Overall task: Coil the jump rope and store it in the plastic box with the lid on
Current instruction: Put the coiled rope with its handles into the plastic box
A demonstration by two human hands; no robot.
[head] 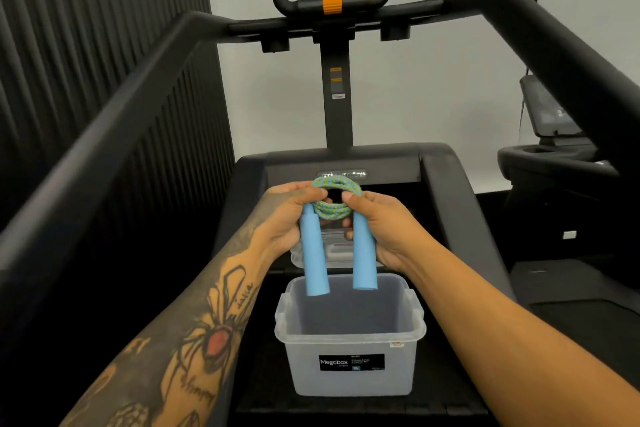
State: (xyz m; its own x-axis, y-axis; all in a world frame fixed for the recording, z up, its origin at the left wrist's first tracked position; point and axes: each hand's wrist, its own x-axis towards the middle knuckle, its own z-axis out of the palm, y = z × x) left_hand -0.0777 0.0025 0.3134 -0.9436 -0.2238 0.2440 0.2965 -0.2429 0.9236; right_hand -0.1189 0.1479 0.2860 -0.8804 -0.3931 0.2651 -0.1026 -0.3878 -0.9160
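Basically the jump rope (335,199) is coiled and held up over the open plastic box (349,336), not in it yet. Left hand (289,218) is closed on the left side of the coil, right hand (375,222) closed on the right side, thumbs pinching the loops. Both blue handles (313,253) hang down from the coil, tips just above the box rim. Lid (332,251) lies on the treadmill (450,184) deck just behind the box, partly hidden by the hands.

Handling, my read:
- Cord looks like braided fabric: soft, light, floppy. Loops likely spring apart once the pinch goes.
- Handles look like foam-covered tubes: stiff, light, grippy, not fragile. They swing freely, so they could catch the rim.
- Best hold is where it is now: across the bundled loops, both sides, so every turn stays trapped. Grabbing only the handles would probably let the coil unwind.
- Box looks roomy enough; handles in first, then the coil on top.
- Lid is thin clear plastic, probably flexes; take it by the edges.
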